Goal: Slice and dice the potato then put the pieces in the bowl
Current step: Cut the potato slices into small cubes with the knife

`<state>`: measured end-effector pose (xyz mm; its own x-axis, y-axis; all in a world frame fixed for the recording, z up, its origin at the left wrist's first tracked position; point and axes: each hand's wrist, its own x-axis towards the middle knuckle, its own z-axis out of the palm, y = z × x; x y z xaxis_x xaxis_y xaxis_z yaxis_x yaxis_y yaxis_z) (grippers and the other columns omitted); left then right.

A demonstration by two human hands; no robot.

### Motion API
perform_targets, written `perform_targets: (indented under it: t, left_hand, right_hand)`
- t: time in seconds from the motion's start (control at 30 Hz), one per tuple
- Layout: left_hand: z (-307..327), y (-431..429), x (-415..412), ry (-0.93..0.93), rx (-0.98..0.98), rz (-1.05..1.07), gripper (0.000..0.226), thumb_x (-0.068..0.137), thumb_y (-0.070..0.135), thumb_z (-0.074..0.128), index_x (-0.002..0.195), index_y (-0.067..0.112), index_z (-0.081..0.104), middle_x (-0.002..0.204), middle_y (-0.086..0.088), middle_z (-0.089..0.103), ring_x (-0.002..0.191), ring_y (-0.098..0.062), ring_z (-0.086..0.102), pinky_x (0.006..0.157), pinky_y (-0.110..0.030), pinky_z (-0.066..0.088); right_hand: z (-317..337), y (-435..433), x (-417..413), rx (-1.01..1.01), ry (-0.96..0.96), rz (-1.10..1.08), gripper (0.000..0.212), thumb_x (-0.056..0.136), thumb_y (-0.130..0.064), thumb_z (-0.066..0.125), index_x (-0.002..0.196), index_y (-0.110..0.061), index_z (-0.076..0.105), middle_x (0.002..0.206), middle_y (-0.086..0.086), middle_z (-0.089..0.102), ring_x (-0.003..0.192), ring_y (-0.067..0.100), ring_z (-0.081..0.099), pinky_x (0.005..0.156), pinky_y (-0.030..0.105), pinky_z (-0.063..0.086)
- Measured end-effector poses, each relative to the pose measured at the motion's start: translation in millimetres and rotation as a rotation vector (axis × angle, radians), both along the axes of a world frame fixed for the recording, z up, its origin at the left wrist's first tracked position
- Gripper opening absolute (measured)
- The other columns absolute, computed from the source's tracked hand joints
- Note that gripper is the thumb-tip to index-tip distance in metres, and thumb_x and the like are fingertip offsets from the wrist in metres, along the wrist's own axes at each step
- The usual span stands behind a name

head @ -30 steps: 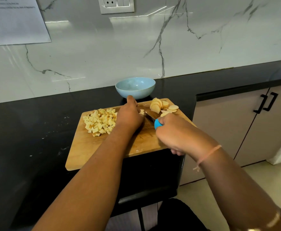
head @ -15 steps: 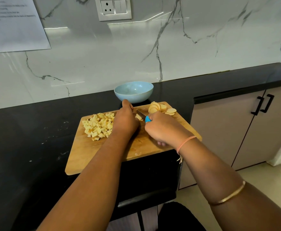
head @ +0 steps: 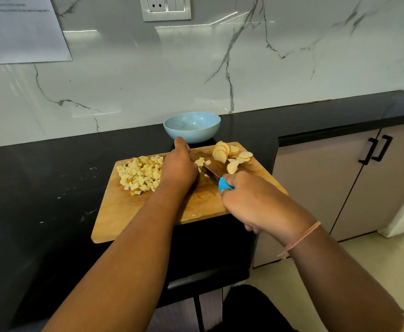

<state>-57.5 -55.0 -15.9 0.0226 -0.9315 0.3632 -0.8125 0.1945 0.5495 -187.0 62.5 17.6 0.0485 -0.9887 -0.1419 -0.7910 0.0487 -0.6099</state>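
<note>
A wooden cutting board (head: 196, 202) lies on the black counter. On its left side sits a pile of diced potato (head: 140, 174). Round potato slices (head: 227, 152) lean together at its far right corner. My left hand (head: 178, 165) rests knuckles-up in the middle of the board, holding down potato that it mostly hides; a few small cut pieces (head: 202, 161) show beside it. My right hand (head: 256, 202) grips a knife by its blue handle (head: 225, 184), with the blade (head: 211, 172) down on the board right beside my left hand. The light blue bowl (head: 196, 135) stands just behind the board, with nothing visible in it.
The black counter (head: 52, 188) stretches left and continues right along the marble wall. Beige cabinets with black handles (head: 376, 149) stand to the right. A switch plate (head: 166, 8) and a paper sheet (head: 21, 29) are on the wall.
My right hand pushed the knife forward beside my left hand, then drew it back toward me. My left hand stayed on the potato. The piles have not moved.
</note>
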Motion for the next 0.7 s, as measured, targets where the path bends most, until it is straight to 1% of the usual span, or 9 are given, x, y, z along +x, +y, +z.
perform_targets:
  t: [0.07, 0.13, 0.23, 0.3, 0.33, 0.43, 0.5, 0.57, 0.7]
  left_hand:
    - [1, 1, 3, 0.012, 0.002, -0.016, 0.028, 0.089, -0.002, 0.05, 0.108, 0.012, 0.037, 0.098, -0.009, 0.062, 0.087, -0.021, 0.06, 0.069, -0.03, 0.048]
    - [4, 3, 4, -0.008, 0.017, -0.03, 0.031, 0.088, -0.003, 0.051, 0.105, 0.016, 0.034, 0.098, -0.007, 0.061, 0.088, -0.02, 0.059, 0.071, -0.03, 0.05]
    - [5, 4, 5, -0.063, 0.05, -0.027, 0.031, 0.085, -0.002, 0.052, 0.104, 0.017, 0.036, 0.098, -0.007, 0.062, 0.09, -0.022, 0.06, 0.076, -0.037, 0.054]
    - [4, 2, 6, -0.101, 0.032, 0.0, 0.026, 0.086, 0.003, 0.052, 0.105, 0.015, 0.039, 0.096, -0.006, 0.065, 0.089, -0.024, 0.061, 0.08, -0.043, 0.053]
    - [3, 1, 7, -0.119, 0.023, 0.022, 0.024, 0.087, 0.006, 0.052, 0.106, 0.015, 0.04, 0.095, -0.005, 0.066, 0.089, -0.025, 0.061, 0.082, -0.044, 0.051]
    - [2, 1, 8, -0.166, -0.004, 0.087, 0.019, 0.091, 0.015, 0.051, 0.109, 0.014, 0.043, 0.094, -0.005, 0.065, 0.091, -0.025, 0.059, 0.087, -0.041, 0.046]
    - [1, 1, 8, -0.164, -0.005, 0.109, 0.021, 0.09, 0.014, 0.05, 0.11, 0.013, 0.043, 0.092, -0.006, 0.064, 0.09, -0.025, 0.058, 0.087, -0.041, 0.044]
    - [2, 2, 7, -0.16, 0.008, 0.125, 0.024, 0.089, 0.013, 0.052, 0.111, 0.013, 0.043, 0.092, -0.006, 0.063, 0.089, -0.024, 0.057, 0.089, -0.041, 0.043]
    - [4, 4, 5, -0.167, 0.029, 0.141, 0.026, 0.087, 0.013, 0.054, 0.112, 0.015, 0.044, 0.088, -0.003, 0.059, 0.09, -0.023, 0.057, 0.092, -0.04, 0.042]
  right_hand:
    - [2, -2, 0, -0.004, -0.05, -0.021, 0.045, 0.097, -0.023, 0.039, 0.142, -0.025, 0.035, 0.075, 0.004, 0.055, 0.05, 0.012, 0.052, 0.045, 0.022, 0.043]
    - [4, -5, 1, -0.04, -0.066, -0.034, 0.05, 0.098, -0.024, 0.038, 0.146, -0.029, 0.029, 0.079, 0.004, 0.055, 0.049, 0.011, 0.052, 0.041, 0.02, 0.042]
    - [8, -7, 4, -0.046, -0.081, -0.039, 0.051, 0.099, -0.025, 0.037, 0.148, -0.03, 0.025, 0.083, 0.002, 0.053, 0.052, 0.011, 0.052, 0.042, 0.019, 0.043]
    - [10, -10, 8, -0.028, -0.077, -0.028, 0.05, 0.099, -0.025, 0.037, 0.147, -0.028, 0.028, 0.084, 0.002, 0.052, 0.053, 0.011, 0.053, 0.046, 0.021, 0.046]
    - [11, -12, 10, -0.022, -0.064, -0.021, 0.047, 0.099, -0.025, 0.037, 0.145, -0.026, 0.031, 0.084, 0.002, 0.053, 0.053, 0.011, 0.053, 0.048, 0.022, 0.046]
    - [12, -20, 19, -0.017, -0.01, -0.021, 0.04, 0.097, -0.023, 0.039, 0.136, -0.019, 0.043, 0.08, 0.005, 0.06, 0.051, 0.012, 0.053, 0.048, 0.021, 0.046]
    - [12, -24, 24, 0.0, 0.018, -0.02, 0.039, 0.094, -0.019, 0.04, 0.133, -0.015, 0.047, 0.074, 0.006, 0.062, 0.049, 0.013, 0.053, 0.049, 0.022, 0.046]
    - [11, -26, 27, 0.025, 0.04, -0.007, 0.04, 0.094, -0.016, 0.04, 0.132, -0.012, 0.048, 0.071, 0.007, 0.061, 0.049, 0.013, 0.052, 0.05, 0.023, 0.046]
    - [13, -19, 25, 0.067, 0.068, 0.016, 0.042, 0.096, -0.018, 0.039, 0.137, -0.012, 0.04, 0.073, 0.008, 0.059, 0.05, 0.014, 0.053, 0.048, 0.021, 0.045]
